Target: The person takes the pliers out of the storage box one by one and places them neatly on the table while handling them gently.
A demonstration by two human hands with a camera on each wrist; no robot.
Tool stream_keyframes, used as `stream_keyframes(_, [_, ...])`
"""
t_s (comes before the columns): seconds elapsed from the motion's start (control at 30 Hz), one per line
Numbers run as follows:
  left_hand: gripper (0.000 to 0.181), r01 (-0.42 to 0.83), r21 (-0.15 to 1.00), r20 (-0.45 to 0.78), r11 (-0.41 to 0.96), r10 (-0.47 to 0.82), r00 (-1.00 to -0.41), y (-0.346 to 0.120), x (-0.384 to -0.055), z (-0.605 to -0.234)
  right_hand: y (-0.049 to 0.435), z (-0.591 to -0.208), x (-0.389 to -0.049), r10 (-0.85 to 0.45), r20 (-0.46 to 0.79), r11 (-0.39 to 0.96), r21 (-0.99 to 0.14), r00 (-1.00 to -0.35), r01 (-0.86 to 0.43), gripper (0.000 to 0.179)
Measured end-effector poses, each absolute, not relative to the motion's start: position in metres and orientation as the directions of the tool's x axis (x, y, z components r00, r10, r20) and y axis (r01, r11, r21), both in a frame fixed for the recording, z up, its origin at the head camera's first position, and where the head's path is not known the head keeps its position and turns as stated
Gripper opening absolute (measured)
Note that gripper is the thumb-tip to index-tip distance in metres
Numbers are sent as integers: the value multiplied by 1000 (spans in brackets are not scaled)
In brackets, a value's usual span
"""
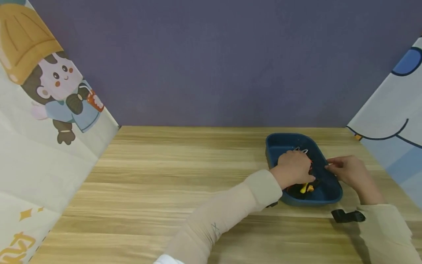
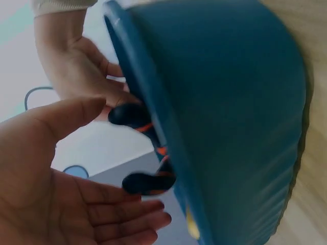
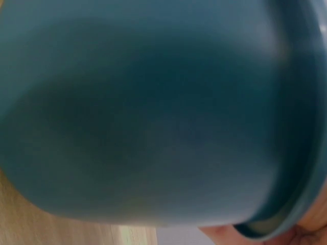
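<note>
A dark blue plastic bin (image 1: 329, 189) stands on the table, with small things inside it. My left hand (image 1: 294, 167) is over the bin. In the left wrist view its fingers are loosely extended, beside a dark object (image 2: 148, 182) with two rounded, handle-like ends and orange stripes, which sticks up past the rim. The hand partly hides the contents; a yellow piece (image 1: 304, 188) and pale loops (image 1: 304, 150) show around it. At the right rim my right hand (image 1: 354, 174) pinches the bin's edge between thumb and fingers. The bin's outer wall (image 3: 153, 112) fills most of the right wrist view.
The bin sits toward the right of a wood-grain table (image 1: 184, 165). A plain dark purple-grey panel (image 1: 211, 66) rises behind the table. Printed white panels flank it, with a cartoon figure (image 1: 59, 84) on the left one.
</note>
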State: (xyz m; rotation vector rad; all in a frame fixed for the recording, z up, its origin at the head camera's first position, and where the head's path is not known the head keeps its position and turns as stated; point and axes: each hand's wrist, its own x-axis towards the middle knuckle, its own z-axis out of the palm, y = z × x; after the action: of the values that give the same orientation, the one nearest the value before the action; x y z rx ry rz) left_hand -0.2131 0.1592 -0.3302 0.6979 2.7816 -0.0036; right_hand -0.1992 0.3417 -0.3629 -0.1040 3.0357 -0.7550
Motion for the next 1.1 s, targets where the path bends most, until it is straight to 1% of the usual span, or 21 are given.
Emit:
stream_keyframes(0.1, [41, 475, 30, -274, 880, 464, -842, 163, -211, -335, 342, -364, -199, -67, 3, 882, -466, -998, -61, 37])
stream_keyframes(0.3, [33, 446, 29, -284, 894, 436, -854, 172, -210, -338, 345, -366, -199, -62, -10, 874, -483, -998, -49, 39])
stream_keyframes(0.53, [40, 399, 5, -305, 917, 381, -873, 180, -213, -342, 345, -366, -200, -69, -2, 875, -480, -998, -60, 39])
stream_keyframes(0.73, [38, 372, 8, -316, 928, 355, -880, 185, -215, -343, 344, -365, -200, -57, -21, 880, -473, -998, -40, 39])
stream_keyframes(1.1, [36, 349, -16, -268, 937, 332, -904, 191, -219, -344, 343, -364, -200, -48, -12, 880, -473, -999, -37, 37])
